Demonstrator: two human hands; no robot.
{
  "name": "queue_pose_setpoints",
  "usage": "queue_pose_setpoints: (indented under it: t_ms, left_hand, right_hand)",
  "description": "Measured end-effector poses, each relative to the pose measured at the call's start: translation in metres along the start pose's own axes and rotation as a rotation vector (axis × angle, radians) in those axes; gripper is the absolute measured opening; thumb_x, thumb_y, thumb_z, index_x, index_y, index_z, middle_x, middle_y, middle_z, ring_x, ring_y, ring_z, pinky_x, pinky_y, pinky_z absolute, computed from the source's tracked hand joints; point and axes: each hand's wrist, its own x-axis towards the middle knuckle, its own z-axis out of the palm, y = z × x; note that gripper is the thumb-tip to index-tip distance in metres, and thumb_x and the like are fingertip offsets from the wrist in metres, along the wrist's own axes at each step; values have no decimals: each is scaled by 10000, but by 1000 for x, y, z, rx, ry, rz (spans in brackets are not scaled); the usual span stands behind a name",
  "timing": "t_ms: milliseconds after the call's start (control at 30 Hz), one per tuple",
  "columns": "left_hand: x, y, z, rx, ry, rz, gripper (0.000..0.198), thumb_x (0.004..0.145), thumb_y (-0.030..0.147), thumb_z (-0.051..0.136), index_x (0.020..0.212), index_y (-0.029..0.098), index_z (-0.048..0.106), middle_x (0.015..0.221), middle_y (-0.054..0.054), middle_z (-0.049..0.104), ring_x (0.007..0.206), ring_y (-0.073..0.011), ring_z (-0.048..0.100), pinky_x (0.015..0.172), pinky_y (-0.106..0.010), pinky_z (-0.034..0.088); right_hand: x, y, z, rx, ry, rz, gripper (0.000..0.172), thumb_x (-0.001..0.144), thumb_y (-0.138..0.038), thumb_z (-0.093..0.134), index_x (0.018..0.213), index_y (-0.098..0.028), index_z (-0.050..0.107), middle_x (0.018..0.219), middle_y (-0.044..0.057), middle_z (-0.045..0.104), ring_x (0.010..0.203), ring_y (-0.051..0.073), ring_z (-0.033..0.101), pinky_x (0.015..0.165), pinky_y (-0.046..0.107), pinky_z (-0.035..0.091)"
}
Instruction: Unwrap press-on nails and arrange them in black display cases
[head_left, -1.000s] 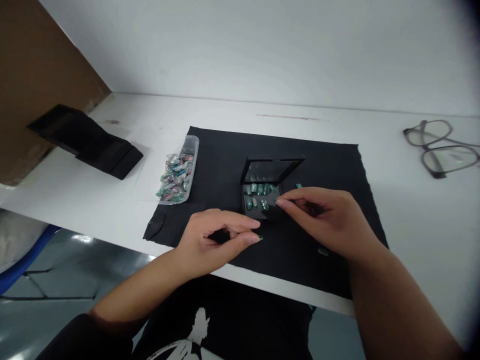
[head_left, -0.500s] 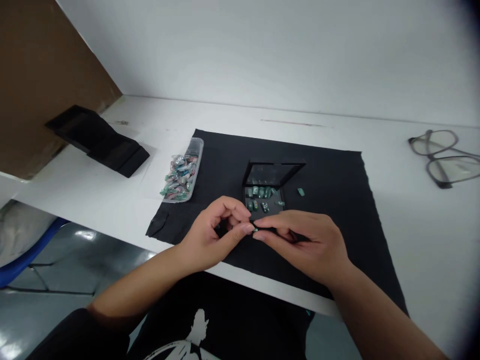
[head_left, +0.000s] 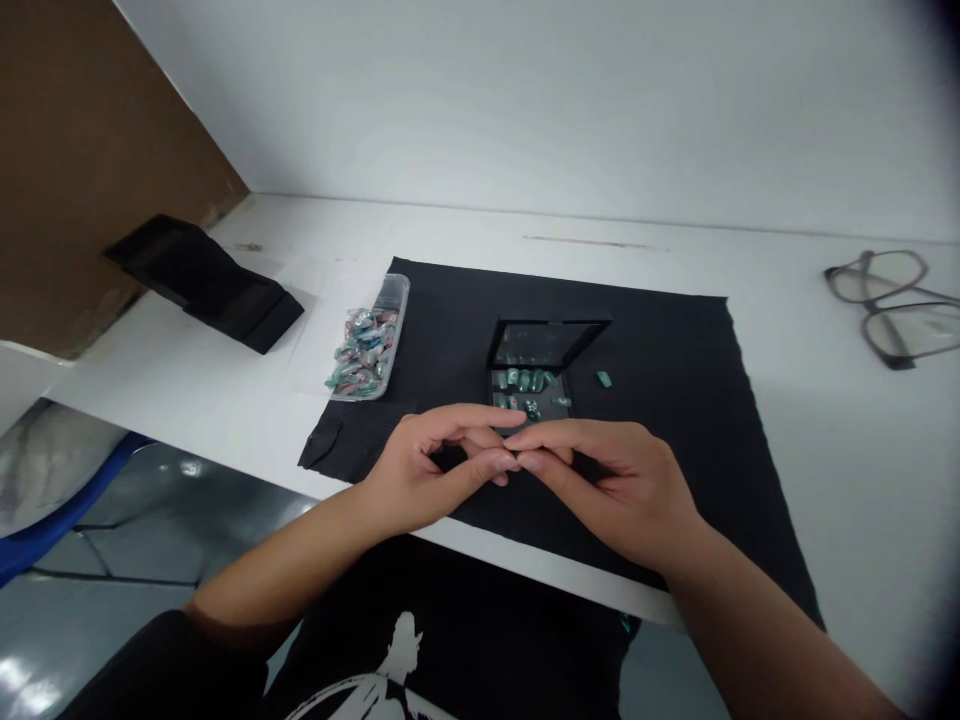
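Head cam: both hands meet just in front of a small blk case (head_left: 555, 411), lid up, on a blk mat (head_left: 660, 360). L hand (head_left: 401, 480): index held out, thumb tip lower w/ a gap btwn them, other fingers curled. R hand (head_left: 637, 490): thumb & index tips nearly together, right at L fingertips. Can't tell if a pc is pinched there; tips hide it.

Green nail-shaped pcs (head_left: 537, 380) sit in the case, approx. two rows, front row partly behind the fingers. One loose green pc (head_left: 604, 379) lies on the mat, R of the case. Mixed pcs (head_left: 364, 350) fill a see-through tub (head_left: 402, 330) at the mat's L edge.

Handling (my est.): pcs v. light, thin, stiff, prob. plastic; glossy, so slippery & apt to flip or shoot out if squeezed hard. Thin edges/tips may crack or bend, decorated faces could scratch. Best hold: thumb + index pads on the two long side edges, approx. mid-length, min. pressure, off the decorated face. Loose pc: lift by its sides too, w/o pressing down on it.
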Motion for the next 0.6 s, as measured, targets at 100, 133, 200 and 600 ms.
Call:
queue_pose_setpoints:
  t_ms: [100, 133, 200, 600]
  left_hand:
    - [0, 1, 0, 29, -11, 39, 339, 917, 126, 720, 1248, 198, 710, 937, -63, 814, 787, -134, 781, 791, -241, 651]
    - [0, 2, 0, 49, -14, 45, 317, 915, 124, 720, 1224, 197, 723, 988, -75, 814, 820, -140, 784, 809, -248, 653]
    - [2, 3, 1, 91, -18, 50, 302, 908, 136, 731, 1205, 192, 730, 1040, -87, 809, 846, -144, 781, 823, -254, 652]
    - [5, 8, -3, 447, 4, 221, 197, 935, 108, 661, 1116, 166, 714, 944, -54, 806, 841, -124, 755, 812, -243, 606]
  right_hand:
    - [0, 1, 2, 63, -32, 58, 155, 965, -319, 623, 990, -282, 772, 602, -51, 624, 517, 104, 537, 521, 238, 453]
    - [-1, 1, 3, 86, -41, 91, 165, 965, -340, 620, 992, -276, 770, 575, -56, 577, 514, 105, 511, 515, 239, 439]
    - [0, 1, 3, 150, -48, 165, 183, 957, -378, 625, 985, -269, 770, 569, -56, 538, 533, 111, 496, 530, 247, 434]
    - [7, 29, -49, 271, 99, 504, 316, 822, -514, 789, 914, -212, 782, 498, -62, 505, 477, 90, 433, 464, 241, 341]
